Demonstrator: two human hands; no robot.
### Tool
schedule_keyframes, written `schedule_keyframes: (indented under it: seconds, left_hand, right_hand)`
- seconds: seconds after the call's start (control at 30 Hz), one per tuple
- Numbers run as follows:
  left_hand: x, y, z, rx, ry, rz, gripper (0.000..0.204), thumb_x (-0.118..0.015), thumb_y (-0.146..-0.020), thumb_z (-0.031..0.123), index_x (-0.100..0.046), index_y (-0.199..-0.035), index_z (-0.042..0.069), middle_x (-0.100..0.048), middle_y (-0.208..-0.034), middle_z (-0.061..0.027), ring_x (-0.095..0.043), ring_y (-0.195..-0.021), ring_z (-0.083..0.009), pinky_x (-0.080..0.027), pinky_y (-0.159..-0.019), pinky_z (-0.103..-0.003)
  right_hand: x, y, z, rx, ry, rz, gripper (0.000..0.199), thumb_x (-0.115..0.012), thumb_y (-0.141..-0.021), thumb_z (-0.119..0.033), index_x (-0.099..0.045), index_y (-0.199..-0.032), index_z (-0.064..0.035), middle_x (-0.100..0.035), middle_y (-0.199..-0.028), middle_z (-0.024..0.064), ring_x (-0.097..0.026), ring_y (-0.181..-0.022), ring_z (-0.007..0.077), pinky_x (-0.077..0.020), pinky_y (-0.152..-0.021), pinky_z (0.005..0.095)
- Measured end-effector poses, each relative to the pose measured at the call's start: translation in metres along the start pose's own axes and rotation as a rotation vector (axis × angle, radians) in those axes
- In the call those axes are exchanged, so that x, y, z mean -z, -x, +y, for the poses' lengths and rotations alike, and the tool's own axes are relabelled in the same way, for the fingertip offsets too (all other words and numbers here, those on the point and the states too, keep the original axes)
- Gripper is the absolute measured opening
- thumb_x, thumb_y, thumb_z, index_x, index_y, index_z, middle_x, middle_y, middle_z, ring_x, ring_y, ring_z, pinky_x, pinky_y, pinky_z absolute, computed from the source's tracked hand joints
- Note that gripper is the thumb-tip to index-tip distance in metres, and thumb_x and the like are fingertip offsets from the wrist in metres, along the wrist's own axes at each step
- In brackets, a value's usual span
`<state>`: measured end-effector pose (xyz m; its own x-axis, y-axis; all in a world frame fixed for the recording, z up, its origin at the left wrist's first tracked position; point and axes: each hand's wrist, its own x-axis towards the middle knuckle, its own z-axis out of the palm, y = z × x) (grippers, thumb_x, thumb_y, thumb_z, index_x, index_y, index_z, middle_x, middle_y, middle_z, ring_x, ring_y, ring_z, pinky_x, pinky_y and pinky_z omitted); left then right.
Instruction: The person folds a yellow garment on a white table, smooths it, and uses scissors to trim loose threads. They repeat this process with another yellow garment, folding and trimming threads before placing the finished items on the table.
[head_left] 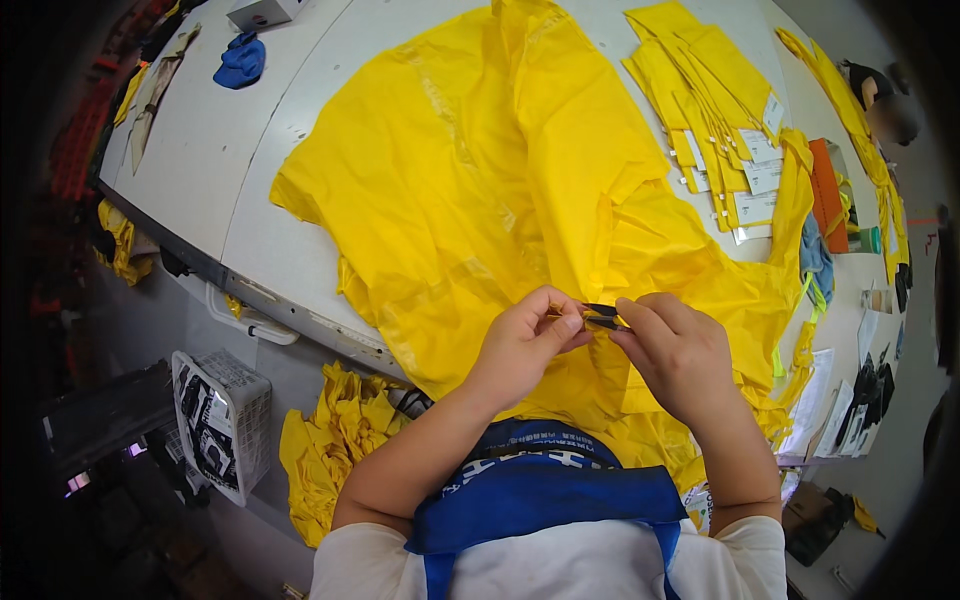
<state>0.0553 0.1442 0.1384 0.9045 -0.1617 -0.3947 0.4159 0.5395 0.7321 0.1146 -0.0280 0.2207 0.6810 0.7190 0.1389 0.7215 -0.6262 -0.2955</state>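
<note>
A large sheet of thin yellow fabric point(430, 180), wrinkled and crossed by paler shiny seam strips, spreads over the table and down toward my body. Above its near part, my left hand point(525, 335) is closed, thumb against fingers, pinching a bit of the yellow fabric. Small black thread snips point(604, 318) are gripped in my right hand point(678, 348), with their blades pointing left at the left fingertips. The blade tips meet the pinched spot, and the fingers partly hide what lies between them.
Folded yellow pieces with white tags point(700, 100) lie at the far right, near an orange box point(828, 195). On the white table point(300, 130) sits a blue cap point(240, 60). Left of me stand a white basket point(245, 425) and a yellow fabric heap point(330, 450). Another person point(885, 105) is far right.
</note>
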Motion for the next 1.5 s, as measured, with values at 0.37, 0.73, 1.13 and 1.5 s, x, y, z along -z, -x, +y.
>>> schedule_keyframes:
  seconds: [0.37, 0.73, 1.13, 1.5]
  left_hand:
    - [0.005, 0.003, -0.004, 0.018, 0.127, 0.014, 0.006, -0.055, -0.092, 0.01, -0.053, -0.093, 0.004, -0.056, -0.104, -0.0065, -0.059, -0.095, -0.0167, -0.05, -0.09, -0.031]
    - [0.0, 0.006, -0.001, 0.006, 0.264, 0.054, 0.004, -0.054, -0.093, 0.009, -0.052, -0.095, 0.006, -0.057, -0.1, -0.0062, -0.06, -0.095, -0.0158, -0.052, -0.089, -0.032]
    - [-0.006, 0.01, -0.004, -0.189, -0.071, -0.002, 0.007, -0.05, -0.094, 0.008, -0.048, -0.1, 0.004, -0.042, -0.11, -0.0056, -0.058, -0.099, -0.0181, -0.051, -0.091, -0.032]
    - [0.018, 0.031, 0.003, -0.123, -0.02, -0.039, 0.014, -0.045, -0.097, 0.015, -0.049, -0.105, 0.003, -0.052, -0.111, -0.0104, -0.057, -0.101, -0.0198, -0.049, -0.091, -0.034]
  right_hand:
    - [-0.017, 0.003, 0.003, -0.1, -0.093, 0.113, 0.02, -0.07, -0.075, -0.012, -0.062, -0.092, -0.0069, -0.059, -0.078, 0.0054, -0.06, -0.063, 0.0213, -0.0473, -0.053, 0.0305]
    - [-0.004, 0.011, 0.003, -0.091, -0.082, 0.053, 0.022, -0.072, -0.074, -0.014, -0.063, -0.093, -0.0073, -0.06, -0.079, 0.0068, -0.06, -0.063, 0.0241, -0.0476, -0.053, 0.0318]
    - [-0.005, 0.007, 0.003, -0.146, -0.186, 0.029, 0.018, -0.072, -0.075, -0.013, -0.063, -0.09, -0.0079, -0.06, -0.078, 0.0077, -0.06, -0.062, 0.0234, -0.0476, -0.053, 0.0308]
    - [-0.064, 0.03, 0.016, -0.736, -0.999, 0.215, 0.023, -0.07, -0.077, -0.002, -0.054, -0.093, -0.0057, -0.046, -0.075, -0.0075, -0.036, -0.054, -0.0009, -0.0282, -0.048, 0.0159]
